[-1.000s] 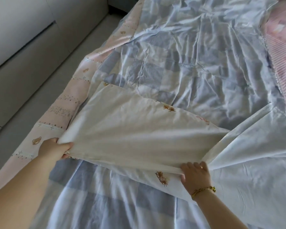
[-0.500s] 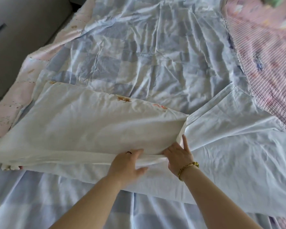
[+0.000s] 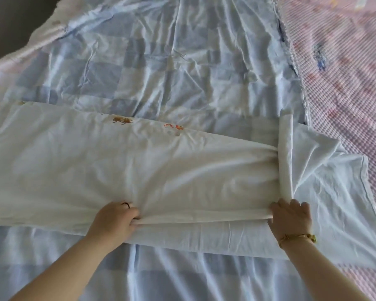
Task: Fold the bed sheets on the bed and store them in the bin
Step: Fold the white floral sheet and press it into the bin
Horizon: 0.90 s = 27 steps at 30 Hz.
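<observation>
You're mid-fold: your left hand (image 3: 113, 220) and right hand (image 3: 291, 216), set well apart, each pinch the near folded edge of the white bed sheet (image 3: 139, 170) lying crosswise on the blue checked cover (image 3: 161, 72), so next you'd likely pull it taut, square its edges and fold again; no bin shows.

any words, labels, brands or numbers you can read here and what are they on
No text here can be read.
Red-orange mark near the far edge of the white sheet: may be lettering, too blurred to read.
Blue mark on the pink blanket: too blurred to tell whether it is text.
</observation>
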{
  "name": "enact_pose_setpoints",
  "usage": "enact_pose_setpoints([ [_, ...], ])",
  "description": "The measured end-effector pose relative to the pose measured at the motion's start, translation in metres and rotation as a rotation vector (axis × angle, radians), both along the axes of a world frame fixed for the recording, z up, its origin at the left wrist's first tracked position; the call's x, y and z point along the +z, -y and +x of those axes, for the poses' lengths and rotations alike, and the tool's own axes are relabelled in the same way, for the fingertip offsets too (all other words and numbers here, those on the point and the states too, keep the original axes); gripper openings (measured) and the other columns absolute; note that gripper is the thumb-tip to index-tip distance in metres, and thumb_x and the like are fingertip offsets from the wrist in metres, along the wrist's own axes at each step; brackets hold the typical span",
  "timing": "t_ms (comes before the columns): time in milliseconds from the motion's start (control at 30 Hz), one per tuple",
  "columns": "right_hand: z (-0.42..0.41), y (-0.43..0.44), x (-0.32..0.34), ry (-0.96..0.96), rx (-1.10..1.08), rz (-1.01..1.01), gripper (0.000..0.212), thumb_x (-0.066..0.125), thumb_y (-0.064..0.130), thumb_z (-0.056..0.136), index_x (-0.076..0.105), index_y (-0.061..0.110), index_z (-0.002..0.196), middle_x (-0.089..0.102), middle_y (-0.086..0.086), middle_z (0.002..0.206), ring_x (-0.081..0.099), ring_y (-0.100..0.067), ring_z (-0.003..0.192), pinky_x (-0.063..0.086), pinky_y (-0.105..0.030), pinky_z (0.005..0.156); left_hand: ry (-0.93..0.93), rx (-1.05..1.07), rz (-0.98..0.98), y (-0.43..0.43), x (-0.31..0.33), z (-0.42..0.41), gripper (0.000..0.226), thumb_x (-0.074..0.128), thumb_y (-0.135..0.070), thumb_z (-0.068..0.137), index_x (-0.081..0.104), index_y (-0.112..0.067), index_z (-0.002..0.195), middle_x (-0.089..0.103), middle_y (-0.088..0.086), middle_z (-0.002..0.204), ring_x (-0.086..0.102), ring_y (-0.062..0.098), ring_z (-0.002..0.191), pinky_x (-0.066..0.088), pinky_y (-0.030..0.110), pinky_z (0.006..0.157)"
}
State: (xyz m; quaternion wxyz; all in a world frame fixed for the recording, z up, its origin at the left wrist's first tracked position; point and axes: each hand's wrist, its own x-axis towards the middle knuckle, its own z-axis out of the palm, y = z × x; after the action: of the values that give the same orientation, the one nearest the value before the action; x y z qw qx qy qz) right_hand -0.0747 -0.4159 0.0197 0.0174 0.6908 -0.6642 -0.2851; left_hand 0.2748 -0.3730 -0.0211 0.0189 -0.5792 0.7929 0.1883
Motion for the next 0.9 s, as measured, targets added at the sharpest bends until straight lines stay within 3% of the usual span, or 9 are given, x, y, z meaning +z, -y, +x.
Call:
enact_pose_setpoints([
  [100,-0.017,-0.015,-0.014,0.285,-0.190,0.078,0.047,0.036,0.016,0.091,0.032,0.028,0.137,0.031,0.007,0.139,0.047,-0.016,0.116,0.032,-0.024,0.095,-0.055,0.027,0.113,0.012,0.001,-0.014,0.019,0.053,-0.044,0.046,0.062,-0.027,0.047,0.054,-0.012,0.047,0.057,0.011,0.041,0.012,0.003,0.043],
  [167,-0.020,-0.017,-0.013,0.467,-0.294,0.076,0.054,0.038,0.010,0.090,0.026,0.027,0.140,0.017,0.006,0.147,0.049,-0.019,0.115,0.037,-0.024,0.089,-0.088,-0.038,0.101,0.028,0.007,-0.046,0.043,0.038,-0.056,0.056,0.070,-0.028,0.065,0.062,-0.016,0.063,0.063,0.007,0.054,0.035,0.012,0.042],
  [267,-0.036,-0.025,-0.014,0.619,-0.321,-0.064,0.056,0.044,0.013,0.092,0.025,0.024,0.143,0.004,0.004,0.154,0.045,-0.021,0.123,0.033,-0.026,0.099,-0.199,-0.001,0.178,0.040,0.009,-0.109,0.093,0.016,-0.073,0.047,0.059,-0.030,0.118,0.058,-0.015,0.116,0.055,0.005,0.109,0.038,0.014,0.084],
  [333,-0.059,-0.028,-0.013,0.669,-0.421,-0.179,0.057,0.050,0.018,0.091,0.028,0.019,0.143,0.005,-0.001,0.155,0.044,-0.027,0.124,0.030,-0.034,0.103,-0.239,0.039,0.320,0.042,0.013,-0.152,0.106,0.011,-0.076,0.042,0.046,-0.031,0.131,0.050,-0.013,0.130,0.046,0.006,0.120,0.033,0.015,0.091],
  [533,-0.188,-0.018,-0.042,0.443,-0.788,-0.125,0.061,0.030,0.045,0.096,0.007,0.023,0.148,-0.009,0.000,0.156,0.001,-0.019,0.144,-0.007,-0.036,0.115,-0.490,0.154,0.428,0.068,0.000,-0.269,0.086,0.047,-0.068,0.070,0.033,-0.020,0.141,0.047,-0.002,0.137,0.046,0.010,0.121,0.032,0.013,0.089],
  [600,-0.222,-0.010,-0.054,0.440,-0.854,-0.044,0.065,0.024,0.052,0.094,0.000,0.024,0.148,-0.013,0.000,0.155,-0.008,-0.017,0.144,-0.011,-0.039,0.114,-0.662,0.244,0.450,0.087,0.001,-0.298,0.061,0.060,-0.041,0.085,0.040,-0.014,0.136,0.054,-0.006,0.124,0.051,0.005,0.105,0.031,0.006,0.077],
  [667,-0.249,0.000,-0.067,0.451,-0.860,-0.022,0.068,0.021,0.056,0.093,-0.005,0.025,0.148,-0.016,0.002,0.155,-0.013,-0.016,0.143,-0.013,-0.039,0.114,-0.782,0.316,0.427,0.108,-0.001,-0.323,0.052,0.057,-0.047,0.077,0.052,-0.018,0.121,0.057,-0.017,0.101,0.053,-0.004,0.087,0.035,0.001,0.067],
  [767,-0.270,0.014,-0.081,0.463,-0.844,-0.056,0.067,0.018,0.055,0.094,-0.011,0.025,0.146,-0.019,0.002,0.154,-0.016,-0.014,0.142,-0.015,-0.037,0.113,-0.817,0.474,0.341,0.140,0.002,-0.356,0.039,0.062,-0.050,0.072,0.054,-0.020,0.096,0.058,-0.013,0.087,0.055,0.006,0.082,0.036,0.005,0.061],
  [900,-0.278,0.020,-0.098,0.489,-0.833,-0.018,0.067,0.015,0.052,0.095,-0.018,0.023,0.144,-0.025,0.000,0.152,-0.022,-0.015,0.140,-0.020,-0.037,0.111,-0.653,0.691,0.124,0.174,-0.005,-0.400,0.040,0.068,-0.024,0.080,0.052,-0.005,0.113,0.058,0.007,0.104,0.055,0.025,0.104,0.034,0.022,0.073],
])
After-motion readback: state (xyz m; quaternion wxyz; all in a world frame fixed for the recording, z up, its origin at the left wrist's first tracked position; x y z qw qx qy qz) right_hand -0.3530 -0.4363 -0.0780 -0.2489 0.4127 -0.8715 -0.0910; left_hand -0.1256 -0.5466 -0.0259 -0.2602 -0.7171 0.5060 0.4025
